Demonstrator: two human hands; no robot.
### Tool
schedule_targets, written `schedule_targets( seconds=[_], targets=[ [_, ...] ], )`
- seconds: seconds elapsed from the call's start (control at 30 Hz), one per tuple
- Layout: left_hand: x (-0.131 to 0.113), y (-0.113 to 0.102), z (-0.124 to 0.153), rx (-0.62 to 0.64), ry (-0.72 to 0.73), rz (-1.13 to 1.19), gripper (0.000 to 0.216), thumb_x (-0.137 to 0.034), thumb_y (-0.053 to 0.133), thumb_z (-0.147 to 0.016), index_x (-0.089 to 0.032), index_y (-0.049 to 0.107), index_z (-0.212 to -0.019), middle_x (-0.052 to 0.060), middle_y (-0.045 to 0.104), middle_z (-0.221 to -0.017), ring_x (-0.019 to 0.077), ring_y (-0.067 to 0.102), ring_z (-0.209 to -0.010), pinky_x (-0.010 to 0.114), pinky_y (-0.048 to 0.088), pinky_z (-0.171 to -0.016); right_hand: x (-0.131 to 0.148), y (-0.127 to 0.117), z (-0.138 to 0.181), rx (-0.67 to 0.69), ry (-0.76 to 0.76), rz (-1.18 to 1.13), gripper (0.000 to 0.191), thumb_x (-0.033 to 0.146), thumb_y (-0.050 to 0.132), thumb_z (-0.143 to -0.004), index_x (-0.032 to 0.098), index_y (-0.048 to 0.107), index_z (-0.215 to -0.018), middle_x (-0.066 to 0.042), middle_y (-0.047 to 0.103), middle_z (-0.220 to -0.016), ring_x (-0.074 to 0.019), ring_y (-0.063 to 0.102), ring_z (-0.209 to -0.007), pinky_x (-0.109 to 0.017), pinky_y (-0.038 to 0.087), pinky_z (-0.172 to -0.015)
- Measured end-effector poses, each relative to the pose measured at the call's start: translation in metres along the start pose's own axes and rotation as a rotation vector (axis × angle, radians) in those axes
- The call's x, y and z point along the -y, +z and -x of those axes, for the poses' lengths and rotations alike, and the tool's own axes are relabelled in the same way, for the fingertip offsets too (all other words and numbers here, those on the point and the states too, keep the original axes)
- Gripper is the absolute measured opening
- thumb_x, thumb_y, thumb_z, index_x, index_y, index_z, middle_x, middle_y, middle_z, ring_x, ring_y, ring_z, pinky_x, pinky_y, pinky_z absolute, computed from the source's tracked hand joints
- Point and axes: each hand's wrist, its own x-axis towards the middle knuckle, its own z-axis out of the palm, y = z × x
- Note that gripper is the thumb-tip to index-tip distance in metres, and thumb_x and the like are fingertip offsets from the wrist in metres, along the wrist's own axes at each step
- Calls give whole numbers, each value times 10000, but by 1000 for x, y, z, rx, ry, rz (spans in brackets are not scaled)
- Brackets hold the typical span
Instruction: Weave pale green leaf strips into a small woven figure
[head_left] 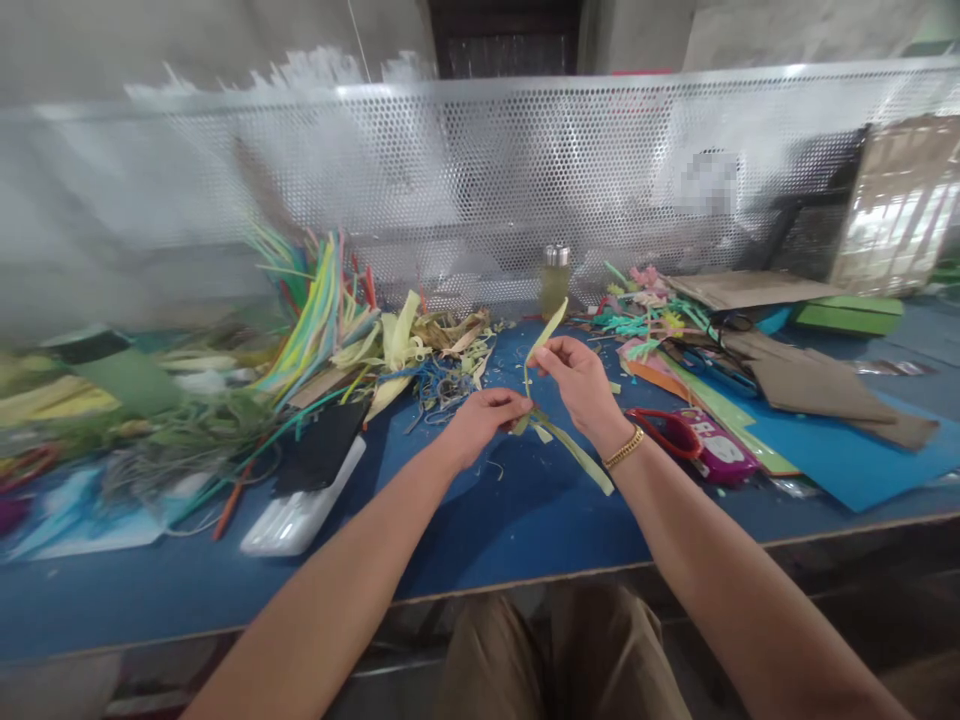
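Both my hands work above the blue table (495,520) near its middle. My left hand (484,420) pinches the lower part of a pale yellow-green paper strip (546,332). My right hand (581,385) pinches the same strip higher up, so its tip stands above my fingers. Another length of green strip (581,458) trails down to the right under my right wrist, which wears a gold bracelet (624,449).
A heap of coloured strips and straws (315,320) lies at the left. A black and white case (307,480) lies beside it. Red-handled scissors (664,428), a pink box (716,450), brown and blue sheets (817,390) lie right. A small jar (556,280) stands before the perforated metal screen (480,170).
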Motion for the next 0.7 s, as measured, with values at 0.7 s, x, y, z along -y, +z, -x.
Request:
schedule_targets(
  seconds=[0.7],
  targets=[
    [0,-9,-9,-228,112,318,287,-248,853,-592,-148,686,-803,-3,637,-737,87,562,-671,229,427,-660,0,10,16,177,-264,856,118,277,639,-799,205,672,-711,-22,699,-755,-162,602,-729,-285,367,-699]
  ],
)
